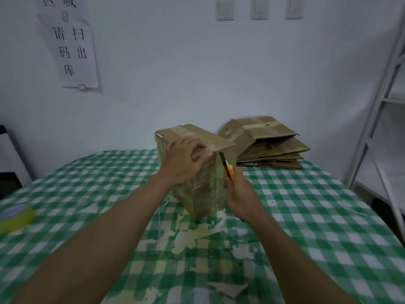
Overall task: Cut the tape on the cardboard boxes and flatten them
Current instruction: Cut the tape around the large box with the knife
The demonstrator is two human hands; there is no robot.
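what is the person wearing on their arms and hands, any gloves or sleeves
Nothing worn shows. The left hand and right hand are bare, with no gloves, and no rings can be made out. The left forearm and right forearm are bare down to the picture's bottom edge: no sleeves, watch or wristband in view.

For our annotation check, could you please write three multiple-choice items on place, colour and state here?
1. Where is the stack of flattened brown cardboard boxes? A right of the upright taped cardboard box, on the green-checked table; B on the floor; C on a shelf.
2. Handle colour of the utility knife? A blue; B orange; C black.
3. What is the left hand doing? A lying flat; B gripping the box's top; C hanging idle.
A, it rests on the table; B, orange shows above the right hand; B, fingers curl over the edge.
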